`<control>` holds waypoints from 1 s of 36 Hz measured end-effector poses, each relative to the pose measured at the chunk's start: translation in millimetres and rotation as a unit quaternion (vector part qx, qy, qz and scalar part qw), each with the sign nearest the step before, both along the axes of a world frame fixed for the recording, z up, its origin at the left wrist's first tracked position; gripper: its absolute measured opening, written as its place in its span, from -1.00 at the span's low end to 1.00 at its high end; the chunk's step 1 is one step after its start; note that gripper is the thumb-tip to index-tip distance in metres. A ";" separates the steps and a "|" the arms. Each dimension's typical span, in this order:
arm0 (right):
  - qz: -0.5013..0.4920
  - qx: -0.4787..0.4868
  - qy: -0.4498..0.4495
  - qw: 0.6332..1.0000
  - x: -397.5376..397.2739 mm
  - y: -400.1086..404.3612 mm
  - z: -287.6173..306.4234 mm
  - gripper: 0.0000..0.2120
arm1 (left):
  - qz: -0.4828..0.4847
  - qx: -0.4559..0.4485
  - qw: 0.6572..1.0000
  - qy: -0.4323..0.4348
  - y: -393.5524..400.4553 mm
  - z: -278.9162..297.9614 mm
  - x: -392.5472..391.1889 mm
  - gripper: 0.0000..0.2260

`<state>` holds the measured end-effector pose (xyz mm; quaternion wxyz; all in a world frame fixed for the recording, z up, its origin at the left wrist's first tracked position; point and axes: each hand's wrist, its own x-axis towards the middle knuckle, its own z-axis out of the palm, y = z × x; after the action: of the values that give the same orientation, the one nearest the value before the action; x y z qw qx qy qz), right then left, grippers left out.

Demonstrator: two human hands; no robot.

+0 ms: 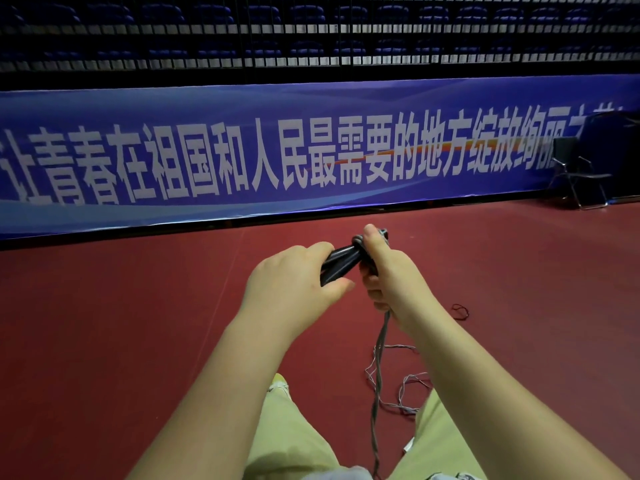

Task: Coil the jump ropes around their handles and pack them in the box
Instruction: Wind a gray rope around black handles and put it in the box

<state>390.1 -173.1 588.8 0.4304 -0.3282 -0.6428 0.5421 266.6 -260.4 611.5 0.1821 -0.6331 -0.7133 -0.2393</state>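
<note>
Two black jump-rope handles [337, 263] lie side by side in front of me, above the red floor. My left hand [294, 282] grips their near ends between fingers and thumb. My right hand [381, 268] is curled round the far ends, where a few turns of rope [358, 242] wrap the handles, its thumb pointing up. The thin grey rope [379, 358] hangs from under my right hand, twisted, and trails in loose loops on the floor between my legs. No box is in view.
A dark red loop of cord [460, 311] lies on the floor [138, 306] to the right. A blue banner barrier [242, 150] runs across ahead. A black folding chair [578, 171] stands at the far right. My legs and a shoe [278, 384] are below.
</note>
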 end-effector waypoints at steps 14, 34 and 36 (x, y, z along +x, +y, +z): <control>0.066 0.013 0.162 0.985 4.8 0.6 6.9 -0.68 | -0.283 -0.260 0.681 -0.624 -13.9 1.1 6.4 -0.33; 0.019 0.075 -0.086 0.993 13.8 19.2 -2.9 -0.56 | -0.041 -0.108 0.966 -0.233 6.1 -2.0 -12.7 -0.54; 0.009 0.083 -0.069 0.994 10.9 18.5 -4.0 -0.57 | -0.030 -0.104 0.972 -0.209 6.7 -0.7 -14.2 -0.54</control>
<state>400.9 -154.6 584.8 0.4060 -0.3224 -0.7166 0.4666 252.4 -253.7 610.8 -0.0453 -0.6056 -0.7371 -0.2964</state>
